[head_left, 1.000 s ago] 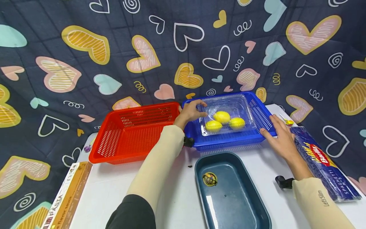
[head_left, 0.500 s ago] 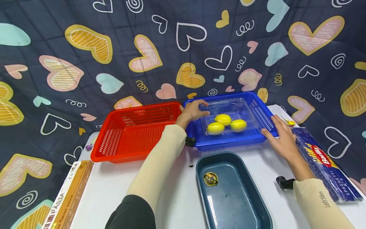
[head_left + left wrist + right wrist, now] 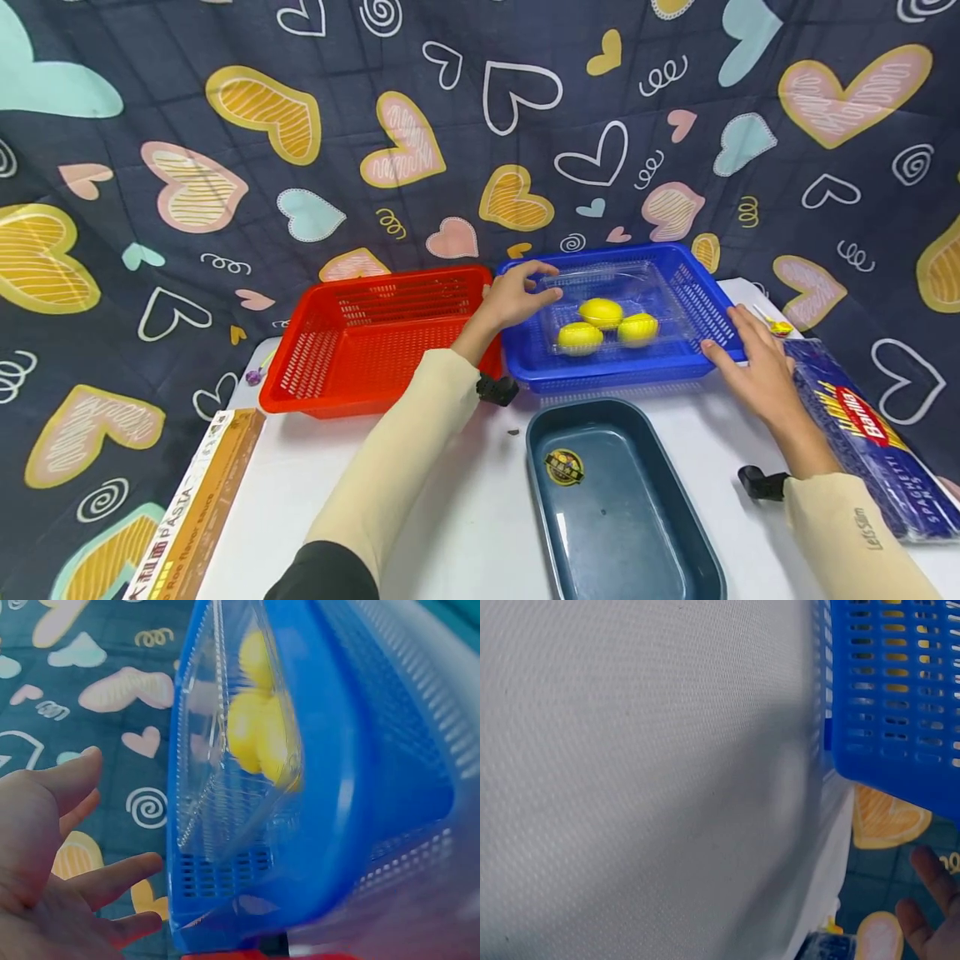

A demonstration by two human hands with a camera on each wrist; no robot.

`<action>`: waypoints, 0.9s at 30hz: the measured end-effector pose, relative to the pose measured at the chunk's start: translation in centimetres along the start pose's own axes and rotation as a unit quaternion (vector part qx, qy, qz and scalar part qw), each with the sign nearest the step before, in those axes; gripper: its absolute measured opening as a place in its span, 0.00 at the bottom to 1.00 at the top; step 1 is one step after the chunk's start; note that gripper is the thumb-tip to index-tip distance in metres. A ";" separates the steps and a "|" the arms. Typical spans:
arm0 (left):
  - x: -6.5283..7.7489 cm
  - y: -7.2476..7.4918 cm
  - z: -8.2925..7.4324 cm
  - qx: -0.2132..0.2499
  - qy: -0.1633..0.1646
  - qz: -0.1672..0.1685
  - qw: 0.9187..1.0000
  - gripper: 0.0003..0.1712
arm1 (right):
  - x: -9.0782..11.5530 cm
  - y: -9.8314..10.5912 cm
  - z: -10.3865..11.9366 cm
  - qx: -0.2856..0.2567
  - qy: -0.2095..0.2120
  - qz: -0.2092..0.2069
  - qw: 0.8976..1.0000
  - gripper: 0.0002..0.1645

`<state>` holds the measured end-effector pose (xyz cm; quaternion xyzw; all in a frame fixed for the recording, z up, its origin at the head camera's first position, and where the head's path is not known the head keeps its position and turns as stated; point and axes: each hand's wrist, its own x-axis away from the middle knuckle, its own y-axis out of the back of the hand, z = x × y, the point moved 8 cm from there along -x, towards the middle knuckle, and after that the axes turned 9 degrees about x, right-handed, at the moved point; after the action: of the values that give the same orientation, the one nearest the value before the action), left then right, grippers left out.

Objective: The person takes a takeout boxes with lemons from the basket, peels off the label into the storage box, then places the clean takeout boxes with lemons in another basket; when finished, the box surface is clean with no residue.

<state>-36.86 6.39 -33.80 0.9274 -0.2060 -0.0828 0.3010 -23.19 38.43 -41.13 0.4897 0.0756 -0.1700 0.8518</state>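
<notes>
Three yellow lemons (image 3: pixel 601 313) sit together in a clear plastic container (image 3: pixel 671 321), which lies inside the blue perforated basket (image 3: pixel 600 371). My left hand (image 3: pixel 513 300) hovers at the basket's left end with fingers and thumb spread. In the left wrist view that hand (image 3: pixel 67 862) holds nothing and is apart from the clear container (image 3: pixel 196 802). My right hand (image 3: pixel 761 367) is at the basket's right end, its fingers extended and thumb at the rim; contact cannot be told. In the right wrist view only its fingertips (image 3: pixel 930 885) show, below the basket corner.
A red basket (image 3: pixel 300 398) stands left of the blue one. In front is a dark blue-green tray (image 3: pixel 622 508). A spaghetti pack (image 3: pixel 873 442) lies at the right, a pasta box (image 3: pixel 198 508) at the left edge. A heart-patterned cloth (image 3: pixel 450 125) hangs behind the table.
The clear container with the lemons has settled slightly lower in the blue basket. Both hands keep nearly the same place beside it. The head view has shifted a little left.
</notes>
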 end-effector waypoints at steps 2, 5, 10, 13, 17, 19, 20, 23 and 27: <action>0.8 0.3 0.0 0.022 -0.010 -0.006 1.000 0.25 | 0.0 0.0 0.0 0.001 -0.001 0.002 1.000 0.45; 2.1 0.8 0.3 0.046 -0.017 -0.013 0.999 0.24 | 0.0 -0.1 0.0 0.002 -0.005 0.007 1.000 0.45; 4.0 1.5 0.8 0.068 -0.020 -0.016 0.997 0.23 | 0.0 -0.3 0.0 0.005 -0.005 0.010 1.000 0.45; 5.1 2.0 0.9 0.081 -0.030 -0.017 0.996 0.23 | 0.0 -0.2 0.0 0.005 -0.006 0.010 1.000 0.45; 6.5 2.7 1.4 0.088 -0.037 -0.029 0.995 0.22 | 0.1 -0.3 0.0 0.007 -0.008 0.013 1.000 0.45; 7.3 3.3 1.8 0.088 -0.035 -0.038 0.995 0.21 | 0.1 -0.3 0.0 0.008 -0.012 0.016 1.000 0.45; 7.6 3.6 1.9 0.087 -0.035 -0.044 0.995 0.21 | 0.1 -0.3 0.0 0.008 -0.014 0.018 1.000 0.45; 8.9 4.7 2.5 0.086 -0.039 -0.060 0.994 0.22 | 0.1 -0.3 0.1 0.011 -0.018 0.023 1.000 0.46; 10.8 6.4 3.5 0.082 -0.046 -0.081 0.992 0.23 | 0.0 -0.2 0.3 0.015 -0.018 0.026 0.999 0.46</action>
<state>-30.21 -4.75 -33.13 0.9578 -0.1497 -0.1329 0.2064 -23.31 38.05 -41.14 0.5011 0.0448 -0.1573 0.8498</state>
